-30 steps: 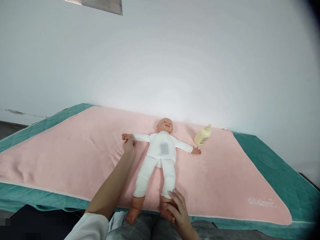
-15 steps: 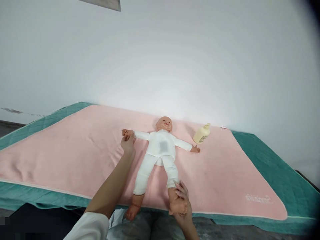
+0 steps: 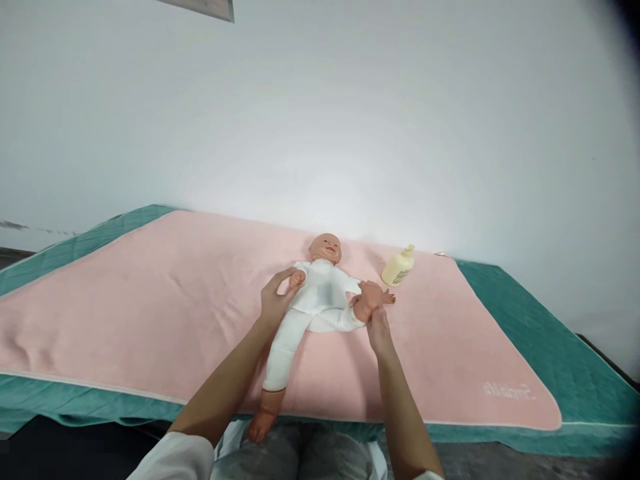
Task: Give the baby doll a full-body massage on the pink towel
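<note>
A baby doll in white cloth lies on its back on a pink mat, its head toward the wall. My left hand is closed around the doll's arm on the left, which is bent in so that its fist rests near the chest. My right hand grips the doll's foot on the right around the ankle, with that leg bent and raised toward its arm. The other leg lies straight, its foot reaching over the mat's near edge.
A pale yellow pump bottle stands on the mat just right of the doll's outstretched hand. Under the mat is a green quilted cover. A white wall rises behind the bed.
My right hand has lifted the doll's foot up and away from me, bending the leg. My left hand has brought the doll's arm inward from its outstretched position to the chest.
</note>
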### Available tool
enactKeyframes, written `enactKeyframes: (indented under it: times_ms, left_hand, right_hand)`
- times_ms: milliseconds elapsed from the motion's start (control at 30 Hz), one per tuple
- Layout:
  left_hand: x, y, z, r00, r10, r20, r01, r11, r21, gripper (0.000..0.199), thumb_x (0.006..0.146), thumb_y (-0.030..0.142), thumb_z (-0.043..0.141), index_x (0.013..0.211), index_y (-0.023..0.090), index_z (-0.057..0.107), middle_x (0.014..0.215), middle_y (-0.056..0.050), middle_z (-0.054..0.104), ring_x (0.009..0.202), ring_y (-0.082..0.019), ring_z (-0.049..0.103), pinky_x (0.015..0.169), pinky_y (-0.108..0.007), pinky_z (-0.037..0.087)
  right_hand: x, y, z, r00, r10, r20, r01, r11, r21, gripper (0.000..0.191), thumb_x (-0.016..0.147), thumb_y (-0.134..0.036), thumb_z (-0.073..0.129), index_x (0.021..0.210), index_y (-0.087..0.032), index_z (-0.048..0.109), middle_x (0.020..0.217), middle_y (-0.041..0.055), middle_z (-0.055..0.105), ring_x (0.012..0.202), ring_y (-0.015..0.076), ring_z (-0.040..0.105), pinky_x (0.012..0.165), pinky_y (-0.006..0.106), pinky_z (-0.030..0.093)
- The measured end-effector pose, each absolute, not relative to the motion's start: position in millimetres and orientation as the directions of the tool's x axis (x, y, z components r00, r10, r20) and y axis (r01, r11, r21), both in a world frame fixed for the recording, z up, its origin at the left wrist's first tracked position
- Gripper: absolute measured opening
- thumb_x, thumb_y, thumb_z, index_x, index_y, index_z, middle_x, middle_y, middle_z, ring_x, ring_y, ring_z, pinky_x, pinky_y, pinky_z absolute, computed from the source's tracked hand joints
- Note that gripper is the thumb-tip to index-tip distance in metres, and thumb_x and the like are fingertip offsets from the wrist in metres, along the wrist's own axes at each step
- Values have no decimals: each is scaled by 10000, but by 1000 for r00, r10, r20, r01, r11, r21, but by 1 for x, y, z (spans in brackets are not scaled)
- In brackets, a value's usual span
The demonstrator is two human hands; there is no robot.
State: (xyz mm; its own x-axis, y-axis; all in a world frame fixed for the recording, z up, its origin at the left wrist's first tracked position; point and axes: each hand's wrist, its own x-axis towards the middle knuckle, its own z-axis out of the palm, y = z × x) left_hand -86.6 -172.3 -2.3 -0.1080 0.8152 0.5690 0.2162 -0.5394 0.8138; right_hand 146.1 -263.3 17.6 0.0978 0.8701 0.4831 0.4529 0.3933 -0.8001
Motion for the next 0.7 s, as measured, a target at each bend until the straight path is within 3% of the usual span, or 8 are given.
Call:
enactKeyframes:
  times_ms: [100,200,300,533,700]
  left_hand:
    - [-85,-170,-8,86,733,675,238,-673,700,252,789,324,694,1021,229,682,1130,-71,690,1074,-236,634,992,-435,471]
    - [-87,-163,-13,223,648,728,277,-759,590,209,807,305,681,1006,241,691,1120,-68,698,1054,-224,647,952,-416,496]
    - [-90,-157,-15,331,561,759,308,-824,476,230,818,315,685,1035,239,689,1124,-69,700,1050,-216,651,924,-394,499]
    - [-91,-151,-16,489,410,770,330,-904,272,319,875,333,633,1177,231,636,1185,-80,680,1125,-210,621,907,-382,472]
    - [-91,-148,-19,503,439,745,358,-890,282,267,886,332,617,1133,243,664,1147,-67,695,1106,-211,629,892,-384,469]
  right_hand:
    - [139,-230,32,87,912,402,316,357,-879,632,948,-609,195,1334,-174,443,933,79,689,849,223,661,826,383,530]
    - [132,-199,34,75,937,340,408,282,-868,582,913,-581,404,1326,-174,456,1160,106,658,1030,235,628,927,383,476]
    - [129,-177,27,-9,945,326,448,295,-844,574,880,-548,493,1308,-167,498,1256,119,609,1152,250,569,997,391,421]
    - [127,-170,23,-163,944,288,533,330,-779,517,852,-535,555,1231,-188,615,1057,93,606,1015,244,578,941,392,439]
    - [118,-172,28,-169,947,275,597,320,-736,526,879,-537,511,1267,-193,597,1033,93,614,1023,250,577,950,389,427]
